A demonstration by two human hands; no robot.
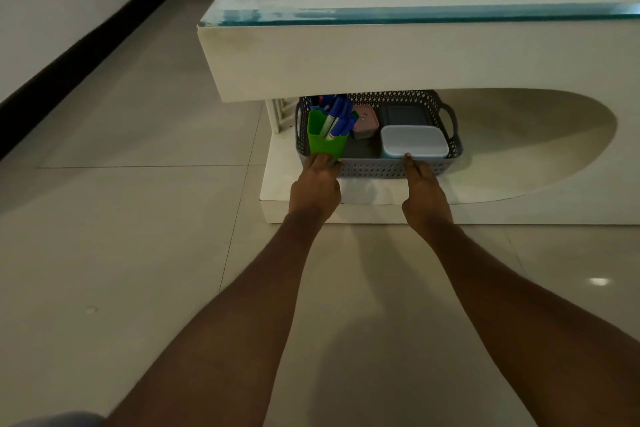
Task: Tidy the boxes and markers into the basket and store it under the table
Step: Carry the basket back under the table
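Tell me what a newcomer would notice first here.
The bright green cup of blue markers stands out, at the left end of the grey basket under the table. The left hand and right hand touch its near rim; a white box lies inside on the right.

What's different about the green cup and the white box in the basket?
The green cup is tall and open on top; the white box is low and flat, with its lid on. The green cup holds blue-capped markers that stick out; the white box shows nothing inside. The green cup stands at the left end of the grey basket, the white box towards the right. Both sit by the basket's near wall.
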